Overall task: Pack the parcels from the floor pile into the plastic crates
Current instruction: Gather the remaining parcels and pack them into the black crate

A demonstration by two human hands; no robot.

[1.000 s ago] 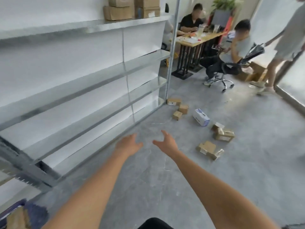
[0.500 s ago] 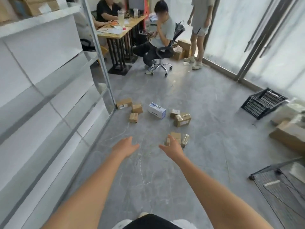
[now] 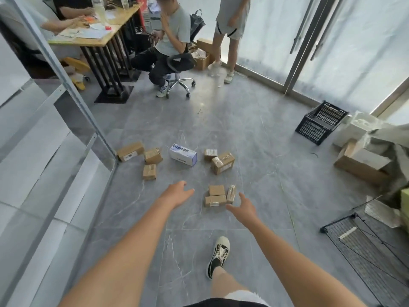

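Note:
Several small cardboard parcels lie scattered on the grey tiled floor, with a white and blue box (image 3: 183,154) among them. The nearest cluster of brown parcels (image 3: 215,195) lies between my two outstretched hands. My left hand (image 3: 177,193) hovers open, left of that cluster. My right hand (image 3: 243,207) is open too, just right of it and close to a small upright parcel (image 3: 231,193). Neither hand touches a parcel. A black plastic crate (image 3: 321,122) stands tilted by the glass wall at the right.
A metal shelf unit (image 3: 66,120) runs along the left. One person sits on an office chair (image 3: 177,67) by a wooden table (image 3: 97,38); another stands near the glass doors. Larger boxes (image 3: 363,160) and a black wire rack (image 3: 365,247) fill the right side. My right foot (image 3: 219,255) is forward.
The view has swung right and down, away from the shelves. The parcels are closer, my hands have spread apart around the nearest cluster, and my foot has stepped forward.

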